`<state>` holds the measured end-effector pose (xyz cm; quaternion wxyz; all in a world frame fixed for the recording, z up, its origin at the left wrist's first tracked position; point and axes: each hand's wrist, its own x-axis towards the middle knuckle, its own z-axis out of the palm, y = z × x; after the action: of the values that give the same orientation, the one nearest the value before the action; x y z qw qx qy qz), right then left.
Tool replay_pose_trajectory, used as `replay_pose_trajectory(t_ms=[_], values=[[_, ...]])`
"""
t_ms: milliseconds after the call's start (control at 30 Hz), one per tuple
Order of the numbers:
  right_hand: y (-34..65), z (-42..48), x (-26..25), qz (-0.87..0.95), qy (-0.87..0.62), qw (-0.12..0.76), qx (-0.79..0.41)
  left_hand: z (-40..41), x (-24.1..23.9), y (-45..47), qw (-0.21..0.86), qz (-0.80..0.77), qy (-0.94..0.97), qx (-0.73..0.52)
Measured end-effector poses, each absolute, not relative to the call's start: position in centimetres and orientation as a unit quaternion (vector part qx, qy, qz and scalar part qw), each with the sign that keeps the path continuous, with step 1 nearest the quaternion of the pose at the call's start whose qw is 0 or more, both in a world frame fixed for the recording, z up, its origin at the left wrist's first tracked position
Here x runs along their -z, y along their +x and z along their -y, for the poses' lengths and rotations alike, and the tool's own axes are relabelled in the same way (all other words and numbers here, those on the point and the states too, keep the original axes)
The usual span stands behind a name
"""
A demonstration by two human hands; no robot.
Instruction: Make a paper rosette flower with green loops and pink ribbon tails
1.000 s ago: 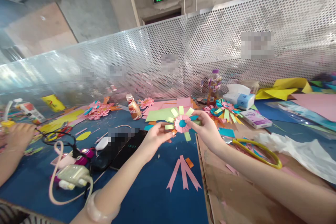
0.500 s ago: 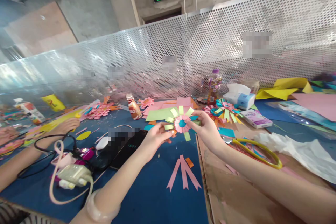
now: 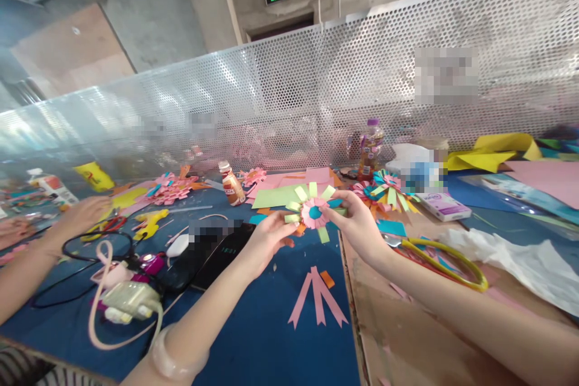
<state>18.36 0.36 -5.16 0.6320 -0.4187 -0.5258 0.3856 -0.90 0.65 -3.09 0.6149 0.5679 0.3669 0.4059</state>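
Watching remotely, I have the left hand [image 3: 271,239] and right hand [image 3: 357,221] pinching the paper flower [image 3: 313,213] between them, its green loops [image 3: 313,190] seemingly in place, while pink strips [image 3: 319,300] lie unattached on the desk [image 3: 271,344] below both hands.

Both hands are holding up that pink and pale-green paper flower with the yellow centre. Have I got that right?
Not quite: the head view shows the pink and pale-green paper flower with a blue centre, not yellow. The left hand and right hand do hold it.
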Motion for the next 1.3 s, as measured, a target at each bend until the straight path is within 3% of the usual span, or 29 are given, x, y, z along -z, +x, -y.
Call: replay_pose_trajectory(t_ms=[733, 1300], values=[[18.41, -0.16, 5.13, 0.533, -0.422, 0.627, -0.381, -0.63, 3.17, -0.86, 0.613, -0.370, 0.560, -0.417], [18.24, -0.12, 5.32, 0.541, -0.418, 0.634, -0.360, -0.84, 3.33, -0.71, 0.705, -0.314, 0.475, -0.422]])
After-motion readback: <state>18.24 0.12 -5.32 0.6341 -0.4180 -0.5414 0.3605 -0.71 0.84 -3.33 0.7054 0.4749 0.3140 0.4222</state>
